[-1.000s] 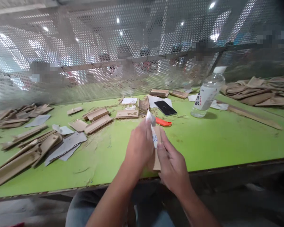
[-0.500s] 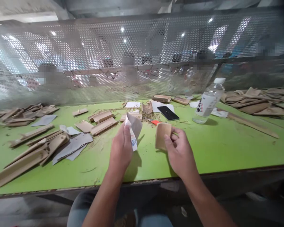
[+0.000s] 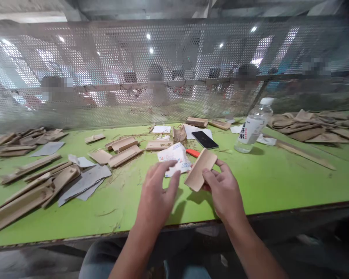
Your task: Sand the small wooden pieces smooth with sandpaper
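Observation:
Between the thumb and fingers of my right hand (image 3: pixel 222 184) is a short, curved piece of bamboo (image 3: pixel 200 169), its hollow face tilted up. My left hand (image 3: pixel 159 188) has its thumb and fingers apart and nothing in its grasp. Just beyond its fingertips lies a sheet of sandpaper (image 3: pixel 180 157), printed back up, with blue and red lettering. A red-orange tool handle (image 3: pixel 193 152) shows behind the bamboo piece; its other end is hidden. Past it rests a black phone (image 3: pixel 205 139).
Bamboo pieces (image 3: pixel 125 155) and grey sandpaper sheets (image 3: pixel 85 182) lie left on the green table (image 3: pixel 267 182). A water bottle (image 3: pixel 251 130) stands right of the phone, near a long bamboo strip (image 3: pixel 305 154) and a pile of pieces (image 3: pixel 314 126). A perforated metal screen (image 3: pixel 104 77) closes the back.
My left hand has let go of the sandpaper, which now lies on the table, and its fingers have spread. My right hand has turned the bamboo piece so its length slants.

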A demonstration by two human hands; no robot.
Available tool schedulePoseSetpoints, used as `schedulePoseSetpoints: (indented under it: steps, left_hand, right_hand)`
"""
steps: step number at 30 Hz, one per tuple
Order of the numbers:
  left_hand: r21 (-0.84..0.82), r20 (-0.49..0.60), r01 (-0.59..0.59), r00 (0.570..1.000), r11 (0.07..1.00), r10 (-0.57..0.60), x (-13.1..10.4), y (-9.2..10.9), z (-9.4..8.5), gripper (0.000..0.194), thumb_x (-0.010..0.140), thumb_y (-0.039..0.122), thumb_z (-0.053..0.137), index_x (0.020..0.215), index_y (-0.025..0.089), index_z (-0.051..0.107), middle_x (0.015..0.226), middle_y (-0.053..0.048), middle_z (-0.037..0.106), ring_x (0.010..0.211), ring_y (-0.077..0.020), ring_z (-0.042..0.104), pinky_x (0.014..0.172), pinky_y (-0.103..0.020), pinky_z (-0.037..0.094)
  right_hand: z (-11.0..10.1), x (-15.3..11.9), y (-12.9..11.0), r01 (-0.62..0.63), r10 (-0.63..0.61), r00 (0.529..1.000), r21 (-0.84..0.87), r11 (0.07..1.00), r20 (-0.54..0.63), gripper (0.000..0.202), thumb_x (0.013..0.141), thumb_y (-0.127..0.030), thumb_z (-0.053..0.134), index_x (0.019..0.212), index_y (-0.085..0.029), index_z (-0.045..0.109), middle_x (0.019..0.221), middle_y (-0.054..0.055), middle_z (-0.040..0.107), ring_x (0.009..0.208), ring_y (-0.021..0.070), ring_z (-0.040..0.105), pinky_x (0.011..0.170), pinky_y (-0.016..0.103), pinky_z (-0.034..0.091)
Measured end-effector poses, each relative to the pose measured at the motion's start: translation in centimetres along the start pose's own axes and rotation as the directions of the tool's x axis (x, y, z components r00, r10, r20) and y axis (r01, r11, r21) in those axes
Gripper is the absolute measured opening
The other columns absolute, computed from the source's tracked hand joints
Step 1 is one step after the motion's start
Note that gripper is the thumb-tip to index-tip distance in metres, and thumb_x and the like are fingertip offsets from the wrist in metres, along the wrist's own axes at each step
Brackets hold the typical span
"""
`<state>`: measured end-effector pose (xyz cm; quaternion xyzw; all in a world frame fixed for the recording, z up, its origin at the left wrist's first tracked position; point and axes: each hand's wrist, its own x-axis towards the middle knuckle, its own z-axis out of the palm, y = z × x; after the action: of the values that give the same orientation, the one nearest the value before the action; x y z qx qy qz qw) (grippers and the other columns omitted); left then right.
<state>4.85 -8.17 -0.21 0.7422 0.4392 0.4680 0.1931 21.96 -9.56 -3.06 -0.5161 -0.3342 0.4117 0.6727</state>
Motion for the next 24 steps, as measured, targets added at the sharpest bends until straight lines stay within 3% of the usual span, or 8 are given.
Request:
schedulePoseSetpoints:
  steps: [4,9,13,18,24]
  left_hand:
    - [-0.059,0.257,0.094,0.963,0.994,-0.076,-0.9,0.2,0.6,0.015,0.1,0.033,0.062,0.101,0.022,0.073,0.092,0.0,0.075,0.08,-0.0171,0.066,0.076,-0.028,0.049]
    - [-0.164,0.367,0.284,0.906,0.945,-0.209,-0.7,0.3,0.4,0.025,0.102,0.038,0.059,0.093,0.023,0.076,0.086,0.002,0.076,0.076,-0.0153,0.067,0.069,-0.024,0.046]
    - [-0.15,0.384,0.371,0.876,0.917,-0.292,-0.6,0.4,0.1,0.032,0.1,0.046,0.059,0.086,0.022,0.076,0.075,0.002,0.071,0.069,-0.0147,0.061,0.062,-0.024,0.041]
    - [-0.087,0.348,0.393,0.873,0.915,-0.341,-0.3,0.3,0.6,0.039,0.098,0.05,0.059,0.076,0.02,0.069,0.063,0.004,0.06,0.059,-0.0127,0.051,0.057,-0.025,0.035]
    - [0.047,0.315,0.36,0.88,0.932,-0.356,0.5,0.0,0.7,0.053,0.099,0.057,0.052,0.061,0.02,0.046,0.055,0.006,0.04,0.056,-0.0116,0.039,0.053,-0.028,0.025]
  right_hand:
    - [-0.1,-0.5,0.3,-0.014,0.008,0.998,0.109,0.994,0.058,0.074,0.081,-0.044,0.083,0.141,-0.021,0.047,0.104,0.01,0.082,0.091,0.0297,0.079,0.073,0.039,0.066]
    - [-0.2,-1.0,0.5,-0.011,0.002,0.996,0.11,0.994,0.087,0.074,0.084,-0.047,0.081,0.144,-0.022,0.045,0.115,0.014,0.079,0.098,0.0316,0.078,0.077,0.041,0.066]
    - [0.0,-1.4,0.2,0.0,-0.005,0.997,0.061,0.998,0.083,0.072,0.084,-0.05,0.08,0.141,-0.02,0.046,0.113,0.015,0.08,0.094,0.0301,0.079,0.073,0.037,0.064]
    - [0.0,-1.8,-0.3,-0.005,0.002,0.989,0.024,1.0,0.148,0.067,0.088,-0.051,0.077,0.139,-0.021,0.046,0.102,0.01,0.082,0.081,0.0242,0.078,0.063,0.028,0.06]
    - [-0.3,-2.1,-0.8,-0.016,0.05,0.955,-0.118,0.993,0.292,0.053,0.089,-0.048,0.075,0.131,-0.019,0.06,0.092,0.005,0.082,0.072,0.02,0.076,0.063,0.026,0.058]
